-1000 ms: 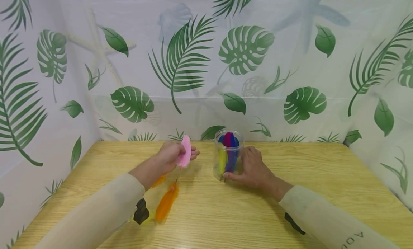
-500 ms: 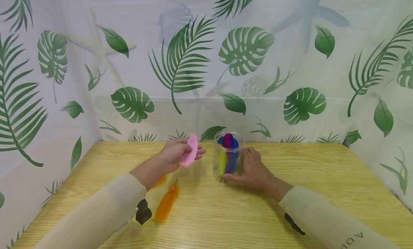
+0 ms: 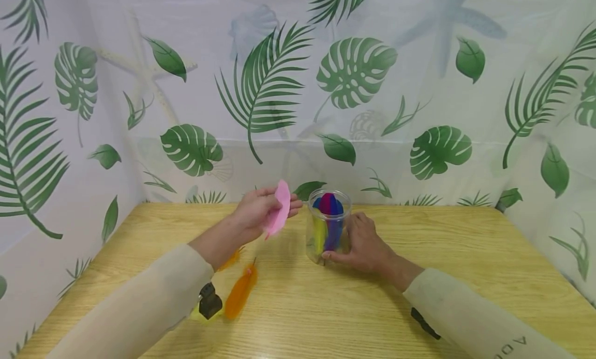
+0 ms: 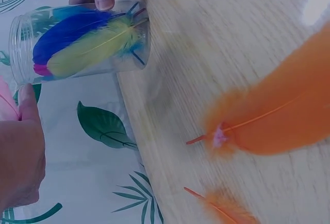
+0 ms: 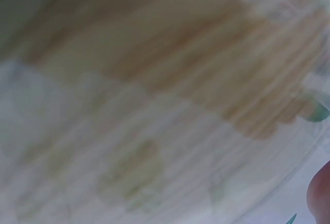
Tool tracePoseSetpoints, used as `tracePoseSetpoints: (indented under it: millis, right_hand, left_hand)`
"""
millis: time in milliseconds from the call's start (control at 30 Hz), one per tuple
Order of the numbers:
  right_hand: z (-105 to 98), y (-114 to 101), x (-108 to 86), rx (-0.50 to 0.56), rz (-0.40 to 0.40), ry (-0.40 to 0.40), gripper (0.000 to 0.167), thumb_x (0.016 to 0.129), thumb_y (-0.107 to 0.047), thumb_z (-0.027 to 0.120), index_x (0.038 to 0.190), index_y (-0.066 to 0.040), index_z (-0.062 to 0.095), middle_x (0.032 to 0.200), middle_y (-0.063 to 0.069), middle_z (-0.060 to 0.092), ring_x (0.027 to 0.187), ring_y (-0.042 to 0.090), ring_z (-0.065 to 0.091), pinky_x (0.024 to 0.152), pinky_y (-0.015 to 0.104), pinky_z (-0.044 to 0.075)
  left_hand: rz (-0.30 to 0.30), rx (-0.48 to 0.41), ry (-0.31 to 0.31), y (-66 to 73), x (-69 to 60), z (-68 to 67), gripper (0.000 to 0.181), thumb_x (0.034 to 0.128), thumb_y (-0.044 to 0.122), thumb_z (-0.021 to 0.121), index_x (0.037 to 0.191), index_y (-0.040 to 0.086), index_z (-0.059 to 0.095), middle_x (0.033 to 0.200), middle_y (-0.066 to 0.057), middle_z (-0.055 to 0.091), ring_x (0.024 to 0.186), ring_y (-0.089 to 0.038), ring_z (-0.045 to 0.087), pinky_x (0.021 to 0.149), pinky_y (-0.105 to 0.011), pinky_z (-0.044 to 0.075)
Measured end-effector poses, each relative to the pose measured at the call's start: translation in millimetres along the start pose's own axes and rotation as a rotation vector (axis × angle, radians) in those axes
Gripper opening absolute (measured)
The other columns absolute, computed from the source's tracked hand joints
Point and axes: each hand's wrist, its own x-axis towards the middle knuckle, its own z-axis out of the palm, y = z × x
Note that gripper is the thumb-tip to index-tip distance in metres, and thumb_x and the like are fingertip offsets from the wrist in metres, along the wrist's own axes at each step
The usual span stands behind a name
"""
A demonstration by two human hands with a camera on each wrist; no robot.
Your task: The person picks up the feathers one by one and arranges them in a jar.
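The left hand (image 3: 261, 210) pinches a pink feather (image 3: 281, 208), fingers outstretched; near it, the right hand (image 3: 365, 243) grips a jar (image 3: 311, 240) I'd keep steady.

A white sheet (image 3: 309, 103) printed with green leaves (image 3: 356, 72), pale starfish (image 3: 444, 23) and shells (image 3: 253, 25) rises behind the wood-grain tabletop (image 3: 335, 307) and along both its sides. In the left wrist view, a bright white glare (image 4: 315, 4) lies on the wood
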Motion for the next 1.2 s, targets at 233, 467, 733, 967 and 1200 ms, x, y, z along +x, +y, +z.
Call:
tracePoseSetpoints:
  millis: [233,467,733,967,1200]
  right_hand:
    - [-2,-1,-1.2,0.007,0.001,-0.016,0.098,0.079,-0.061,0.074,0.147,-0.003,0.033,0.128,0.014,0.054,0.118,0.029,0.042,0.106,0.053,0.031]
    - [-2,-1,-0.6,0.046,0.007,-0.023,0.102,0.078,-0.061,0.075,0.15,-0.005,0.031,0.134,0.015,0.053,0.119,0.03,0.042,0.106,0.053,0.031]
    - [-3,-1,-0.5,0.093,-0.001,-0.06,0.105,0.078,-0.06,0.075,0.154,-0.008,0.027,0.149,0.015,0.046,0.128,0.031,0.039,0.112,0.055,0.026]
    - [-3,0,-1.1,0.093,-0.031,-0.062,0.101,0.078,-0.058,0.076,0.152,-0.006,0.031,0.146,0.015,0.048,0.128,0.03,0.038,0.112,0.055,0.027]
    - [-3,0,-1.3,0.114,-0.054,-0.061,0.1,0.077,-0.056,0.078,0.152,-0.006,0.033,0.144,0.015,0.049,0.127,0.029,0.039,0.111,0.055,0.03]
  left_hand:
    - [0.032,-0.065,-0.039,8.1,1.8,6.7,0.057,0.1004,-0.007,0.039,0.155,-0.003,0.023,0.143,-0.027,0.052,0.13,-0.039,0.055,0.09,-0.037,0.055]
    - [0.042,-0.088,-0.048,11.2,2.7,16.0,0.058,0.0989,-0.009,0.039,0.155,-0.002,0.023,0.144,-0.028,0.05,0.131,-0.04,0.053,0.101,-0.043,0.048]
    - [0.073,-0.116,-0.076,13.8,3.6,20.8,0.063,0.0943,-0.016,0.034,0.155,-0.005,0.02,0.146,-0.03,0.047,0.133,-0.041,0.051,0.096,-0.039,0.051]
    - [0.083,-0.114,-0.063,17.4,4.2,28.1,0.063,0.0938,-0.016,0.033,0.154,-0.004,0.021,0.144,-0.03,0.049,0.131,-0.043,0.052,0.097,-0.038,0.051]
    - [0.082,-0.12,-0.036,18.0,6.7,33.0,0.055,0.0994,-0.011,0.037,0.153,-0.004,0.025,0.144,-0.031,0.049,0.129,-0.042,0.054,0.096,-0.039,0.052]
